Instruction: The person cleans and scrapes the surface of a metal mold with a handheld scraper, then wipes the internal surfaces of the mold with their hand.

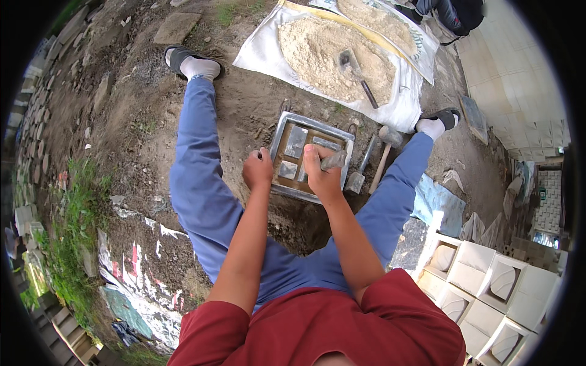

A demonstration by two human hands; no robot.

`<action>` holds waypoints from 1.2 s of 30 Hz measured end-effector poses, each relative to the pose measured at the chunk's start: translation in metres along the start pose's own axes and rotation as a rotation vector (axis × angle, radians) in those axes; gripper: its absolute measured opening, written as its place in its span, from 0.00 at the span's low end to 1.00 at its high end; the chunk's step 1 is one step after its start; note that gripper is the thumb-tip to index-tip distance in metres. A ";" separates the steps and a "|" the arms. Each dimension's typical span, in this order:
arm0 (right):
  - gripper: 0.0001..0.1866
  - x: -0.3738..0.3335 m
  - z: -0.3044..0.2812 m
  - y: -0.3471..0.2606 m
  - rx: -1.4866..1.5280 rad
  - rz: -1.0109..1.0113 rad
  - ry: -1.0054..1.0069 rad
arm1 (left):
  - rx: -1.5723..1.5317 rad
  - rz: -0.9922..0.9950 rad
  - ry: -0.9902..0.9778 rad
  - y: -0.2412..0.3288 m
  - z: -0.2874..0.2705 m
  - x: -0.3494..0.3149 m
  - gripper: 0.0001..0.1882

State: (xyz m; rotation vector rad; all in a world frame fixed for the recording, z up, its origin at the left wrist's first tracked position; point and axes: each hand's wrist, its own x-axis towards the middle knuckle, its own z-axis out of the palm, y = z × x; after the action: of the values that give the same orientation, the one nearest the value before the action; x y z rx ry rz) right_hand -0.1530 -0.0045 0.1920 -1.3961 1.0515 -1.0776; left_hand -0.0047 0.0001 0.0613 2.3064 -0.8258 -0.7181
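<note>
On the ground between my legs lies a rectangular metal mould (285,135) with a pale frame, brown dividers and grey panels inside. My right hand (321,177) is closed around a short, grey, blunt-ended object (333,160) over the mould's right half; its lower end is hidden by the hand. At the mould's left edge, my left hand (258,169) is curled into a fist. Whatever its fingers may hold cannot be seen. A trowel (356,181) and a mallet (389,138) lie just right of the mould, beside my right leg.
Beyond the mould, a white sack (262,50) lies spread under pale, crumbly powder (311,52), with a scoop (349,64) resting on it. Cream hollow blocks (470,265) are stacked at the lower right. Grass (76,232) and torn sheeting (146,314) lie on the left.
</note>
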 end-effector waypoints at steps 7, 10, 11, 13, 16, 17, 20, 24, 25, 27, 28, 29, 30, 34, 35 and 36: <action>0.25 0.007 -0.003 0.004 0.137 0.067 0.022 | 0.037 0.025 0.023 -0.007 0.004 0.004 0.27; 0.26 0.008 -0.005 0.015 0.104 0.039 0.058 | 0.050 0.060 -0.020 0.002 0.002 -0.002 0.28; 0.26 0.004 -0.008 0.017 0.099 0.043 0.068 | 0.046 0.079 -0.050 0.008 0.000 -0.005 0.29; 0.26 0.005 -0.003 0.005 0.043 0.065 -0.011 | 0.065 0.109 -0.041 0.005 -0.005 -0.004 0.30; 0.25 -0.005 0.001 0.009 0.067 0.060 0.063 | 0.071 0.131 -0.050 0.009 -0.006 -0.005 0.32; 0.25 -0.007 0.002 0.015 0.039 0.036 0.102 | 0.060 0.121 -0.062 0.011 -0.006 -0.006 0.33; 0.24 -0.003 0.008 0.012 -0.035 -0.032 0.075 | 0.084 0.116 -0.009 0.006 -0.005 -0.004 0.32; 0.24 -0.004 0.011 0.006 0.063 0.039 0.118 | 0.085 0.102 -0.036 0.005 -0.005 -0.003 0.33; 0.25 -0.007 0.008 0.015 0.065 0.061 0.141 | 0.065 0.091 -0.052 0.010 -0.004 -0.005 0.33; 0.24 -0.005 0.005 0.017 -0.032 -0.026 0.061 | 0.046 0.079 -0.059 0.010 -0.005 -0.006 0.33; 0.24 -0.006 0.008 0.010 0.027 -0.007 0.085 | 0.052 0.072 -0.049 0.005 -0.007 -0.004 0.33; 0.24 -0.007 0.012 0.004 0.084 0.012 0.110 | 0.057 0.064 -0.039 0.000 -0.007 -0.001 0.33; 0.24 -0.011 0.008 0.008 0.186 -0.032 0.137 | 0.055 0.065 -0.041 0.003 -0.006 -0.003 0.33; 0.23 -0.002 0.004 0.012 -0.011 -0.027 0.067 | 0.045 0.082 -0.035 0.002 -0.003 -0.002 0.32; 0.23 -0.004 0.005 0.008 -0.011 -0.027 0.065 | 0.038 0.065 -0.040 0.000 -0.003 0.000 0.32; 0.23 -0.007 0.008 0.000 0.049 0.000 0.124 | 0.036 0.065 -0.038 0.000 -0.002 0.000 0.32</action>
State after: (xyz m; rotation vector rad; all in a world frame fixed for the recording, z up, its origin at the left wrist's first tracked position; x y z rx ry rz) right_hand -0.1468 0.0043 0.1908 -1.3035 1.1067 -1.1947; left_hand -0.0030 0.0011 0.0626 2.2930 -0.9335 -0.7258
